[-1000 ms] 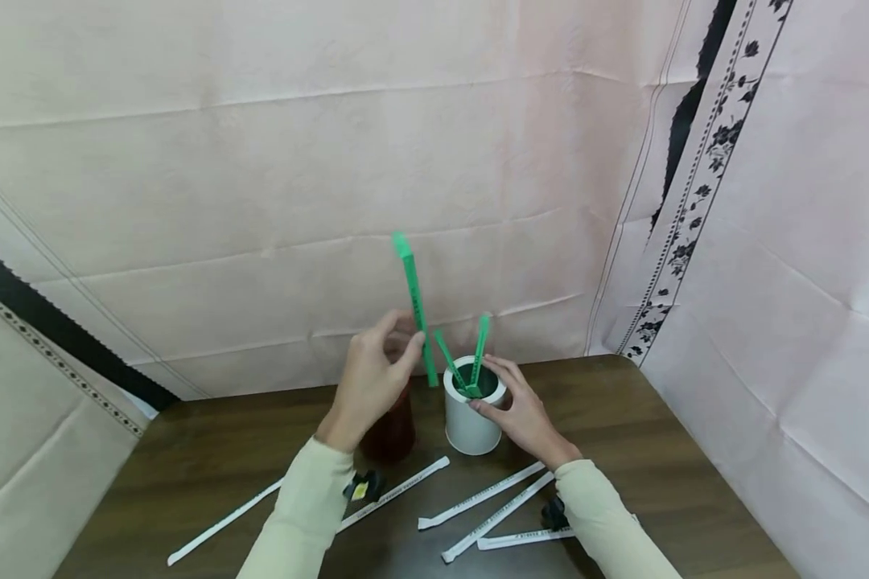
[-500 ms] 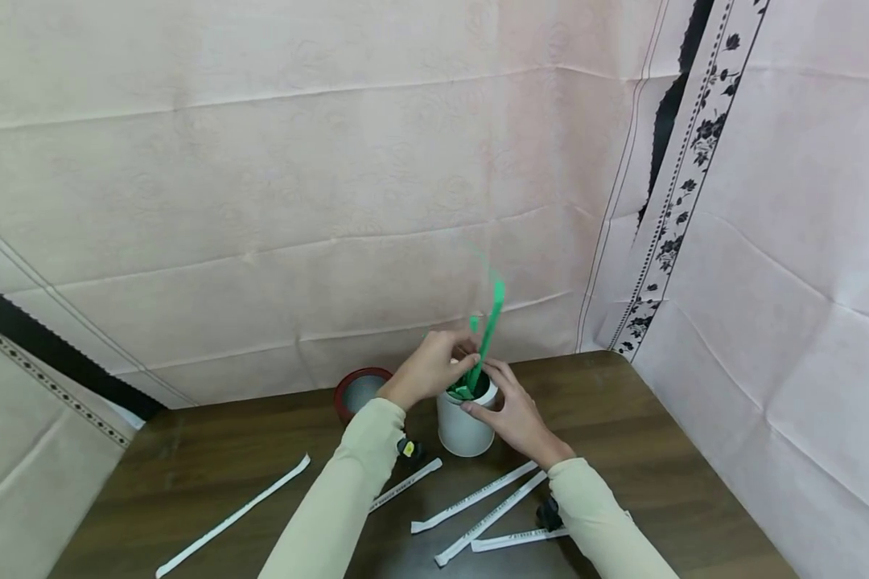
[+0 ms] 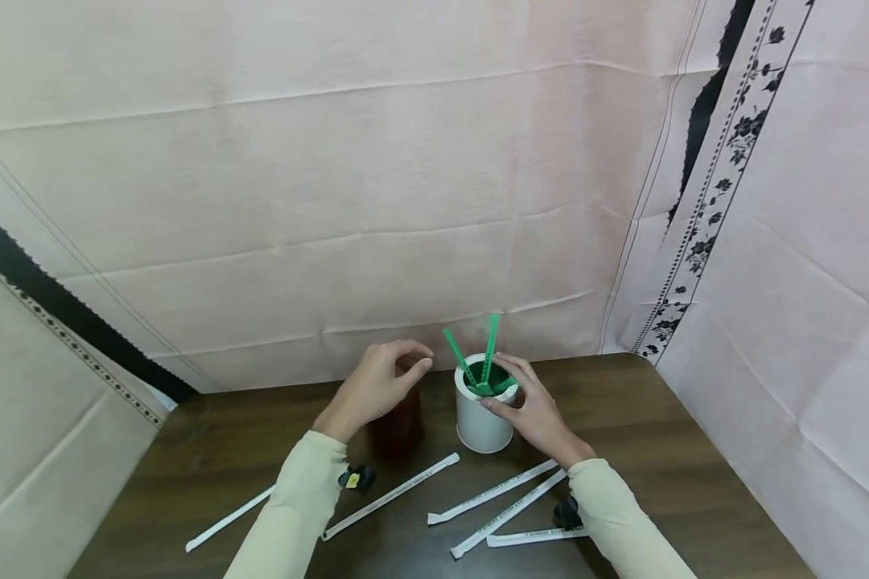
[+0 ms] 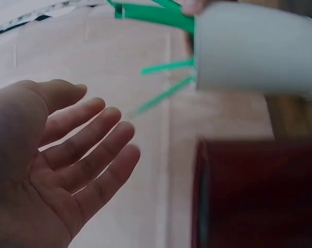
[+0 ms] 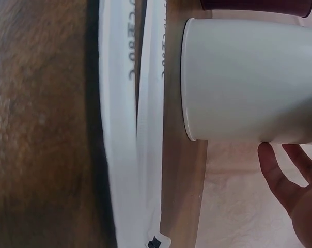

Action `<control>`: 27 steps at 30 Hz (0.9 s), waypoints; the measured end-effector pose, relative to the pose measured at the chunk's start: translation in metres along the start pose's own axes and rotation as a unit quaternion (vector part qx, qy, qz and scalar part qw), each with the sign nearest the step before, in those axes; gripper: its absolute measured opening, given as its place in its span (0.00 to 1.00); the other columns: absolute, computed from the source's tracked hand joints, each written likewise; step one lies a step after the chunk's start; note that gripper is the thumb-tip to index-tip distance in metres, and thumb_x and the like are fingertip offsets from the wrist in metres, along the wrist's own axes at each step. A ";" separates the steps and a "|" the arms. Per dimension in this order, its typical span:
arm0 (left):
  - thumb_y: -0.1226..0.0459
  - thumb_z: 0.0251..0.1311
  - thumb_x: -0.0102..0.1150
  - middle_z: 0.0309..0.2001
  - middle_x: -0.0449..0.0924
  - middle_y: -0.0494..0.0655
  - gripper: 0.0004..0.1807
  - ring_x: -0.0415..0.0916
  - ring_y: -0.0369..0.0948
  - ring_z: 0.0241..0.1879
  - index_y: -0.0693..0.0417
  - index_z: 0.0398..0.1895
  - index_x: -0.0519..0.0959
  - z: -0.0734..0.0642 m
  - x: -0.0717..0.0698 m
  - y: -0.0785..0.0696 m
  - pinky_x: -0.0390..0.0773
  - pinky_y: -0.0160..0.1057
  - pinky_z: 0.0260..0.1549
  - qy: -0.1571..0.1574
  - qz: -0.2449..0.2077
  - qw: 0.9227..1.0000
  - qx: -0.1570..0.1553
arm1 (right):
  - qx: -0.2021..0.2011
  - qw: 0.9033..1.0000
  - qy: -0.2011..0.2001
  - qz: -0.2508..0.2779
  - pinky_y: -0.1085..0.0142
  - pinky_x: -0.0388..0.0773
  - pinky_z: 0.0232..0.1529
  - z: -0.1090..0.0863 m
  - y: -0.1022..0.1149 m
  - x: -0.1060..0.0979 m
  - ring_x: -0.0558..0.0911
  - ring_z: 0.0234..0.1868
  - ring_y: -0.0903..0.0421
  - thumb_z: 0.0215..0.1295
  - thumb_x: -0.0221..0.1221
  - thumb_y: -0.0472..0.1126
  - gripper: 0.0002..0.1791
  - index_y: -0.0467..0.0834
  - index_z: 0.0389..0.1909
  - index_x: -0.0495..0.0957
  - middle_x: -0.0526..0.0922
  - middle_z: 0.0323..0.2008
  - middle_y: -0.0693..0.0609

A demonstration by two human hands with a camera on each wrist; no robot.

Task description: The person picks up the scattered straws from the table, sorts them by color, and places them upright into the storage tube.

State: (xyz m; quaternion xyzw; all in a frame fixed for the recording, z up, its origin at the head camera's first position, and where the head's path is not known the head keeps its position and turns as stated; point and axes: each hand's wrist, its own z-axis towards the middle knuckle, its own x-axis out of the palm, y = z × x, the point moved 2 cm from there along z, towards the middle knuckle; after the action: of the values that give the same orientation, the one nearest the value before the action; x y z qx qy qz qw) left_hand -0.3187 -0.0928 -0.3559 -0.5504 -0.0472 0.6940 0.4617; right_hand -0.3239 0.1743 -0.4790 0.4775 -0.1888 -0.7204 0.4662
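My right hand [image 3: 539, 414] holds the white cylindrical cup [image 3: 482, 425] near its rim, thumb at the front and fingers at the right side. Several green wrapped straws [image 3: 491, 344] with printing stand and lean in the cup, their tops spread outward. To the left, my left hand [image 3: 375, 388] hovers apart from the cup; the left wrist view shows its fingers relaxed and nothing in them. A dark red cup [image 4: 259, 194] stands beside the white one, partly hidden behind my left hand in the head view.
White wrapped straws lie across the brown wooden table [image 3: 644, 450]: one straw [image 3: 391, 496] in the middle, several at the front right, and another straw [image 3: 228, 519] at the left, partly behind my sleeve. A pale cloth wall [image 3: 405, 161] rises behind the table.
My left hand carried a green straw to the white cup, let it go inside, then drew back left with nothing in it. My right hand has kept its hold on the cup.
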 end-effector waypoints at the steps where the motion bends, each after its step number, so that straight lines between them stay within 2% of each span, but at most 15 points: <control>1: 0.56 0.69 0.59 0.44 0.83 0.37 0.08 0.81 0.35 0.42 0.44 0.46 0.83 -0.004 -0.001 0.006 0.82 0.41 0.43 -0.002 0.006 1.000 -0.002 | 0.001 1.000 -0.002 0.000 0.39 0.70 0.59 -0.001 0.000 -0.001 0.67 0.69 0.49 0.61 0.67 0.57 0.40 0.59 0.73 0.63 0.60 0.71 0.62; 4: 0.49 0.66 0.61 0.52 0.80 0.39 0.16 0.78 0.41 0.52 0.44 0.53 0.81 -0.015 -0.002 0.028 0.79 0.47 0.52 -0.004 0.019 1.000 -0.013 | -0.001 1.000 -0.005 0.006 0.44 0.76 0.53 -0.004 -0.003 -0.003 0.69 0.67 0.46 0.62 0.67 0.55 0.40 0.58 0.73 0.63 0.60 0.71 0.60; 8: 0.37 0.58 0.61 0.67 0.68 0.42 0.36 0.65 0.46 0.68 0.42 0.66 0.72 -0.030 0.004 0.065 0.69 0.55 0.63 -0.011 0.026 0.998 -0.050 | 0.000 1.000 0.000 0.014 0.48 0.78 0.49 -0.008 -0.007 -0.005 0.69 0.66 0.43 0.63 0.67 0.54 0.39 0.56 0.73 0.64 0.60 0.72 0.58; 11: 0.30 0.52 0.60 0.75 0.58 0.42 0.48 0.55 0.46 0.74 0.40 0.74 0.63 -0.037 0.015 0.087 0.62 0.59 0.67 -0.010 0.017 0.996 -0.084 | 0.004 1.000 0.003 0.009 0.46 0.78 0.51 -0.009 -0.009 -0.007 0.67 0.68 0.44 0.63 0.67 0.54 0.39 0.56 0.73 0.64 0.60 0.72 0.57; 13: 0.29 0.50 0.60 0.77 0.53 0.42 0.52 0.53 0.47 0.75 0.39 0.76 0.58 -0.039 0.023 0.097 0.61 0.60 0.67 -0.006 0.003 0.995 -0.096 | 0.006 1.000 0.002 0.002 0.42 0.75 0.55 -0.008 -0.010 -0.008 0.66 0.69 0.46 0.63 0.67 0.54 0.39 0.57 0.73 0.63 0.60 0.72 0.57; 17: 0.28 0.49 0.61 0.77 0.52 0.40 0.55 0.54 0.47 0.74 0.37 0.78 0.55 -0.041 0.034 0.105 0.63 0.59 0.66 -0.004 -0.017 0.994 -0.110 | 0.013 1.000 0.004 -0.005 0.34 0.66 0.60 -0.004 -0.010 -0.008 0.63 0.71 0.49 0.62 0.66 0.57 0.39 0.59 0.73 0.63 0.60 0.72 0.59; 20: 0.29 0.48 0.62 0.75 0.55 0.38 0.54 0.58 0.47 0.72 0.37 0.77 0.57 -0.043 0.035 0.106 0.67 0.59 0.64 -0.024 -0.020 0.993 -0.116 | 0.025 1.000 0.016 -0.006 0.31 0.61 0.62 0.000 -0.007 -0.006 0.60 0.73 0.48 0.62 0.65 0.60 0.42 0.61 0.75 0.59 0.57 0.74 0.59; 22: 0.29 0.48 0.62 0.74 0.56 0.37 0.52 0.61 0.47 0.70 0.35 0.76 0.58 -0.045 0.034 0.106 0.70 0.59 0.61 -0.039 -0.022 0.992 -0.116 | 0.038 0.999 0.028 -0.012 0.31 0.59 0.63 0.001 -0.004 -0.008 0.56 0.75 0.46 0.62 0.65 0.60 0.47 0.61 0.77 0.52 0.52 0.76 0.57; 25: 0.30 0.48 0.64 0.73 0.58 0.35 0.49 0.63 0.47 0.67 0.31 0.75 0.60 -0.049 0.035 0.105 0.73 0.58 0.58 -0.058 -0.037 0.992 -0.110 | 0.061 0.997 0.050 -0.008 0.34 0.64 0.61 -0.002 0.001 -0.019 0.57 0.74 0.39 0.61 0.67 0.58 0.56 0.56 0.80 0.39 0.48 0.77 0.47; 27: 0.32 0.48 0.65 0.72 0.59 0.34 0.48 0.64 0.47 0.67 0.28 0.74 0.61 -0.053 0.036 0.105 0.74 0.58 0.56 -0.068 -0.052 0.991 -0.107 | 0.085 0.994 0.066 -0.018 0.37 0.70 0.59 -0.009 0.004 -0.031 0.63 0.70 0.37 0.61 0.67 0.57 0.58 0.49 0.80 0.38 0.54 0.75 0.42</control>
State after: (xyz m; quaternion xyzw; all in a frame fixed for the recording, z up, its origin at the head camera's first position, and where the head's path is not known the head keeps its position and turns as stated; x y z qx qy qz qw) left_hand -0.3364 -0.1513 -0.4626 -0.5447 -0.1813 0.6960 0.4313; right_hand -0.3107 0.2000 -0.4644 0.5654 -0.2098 -0.6767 0.4223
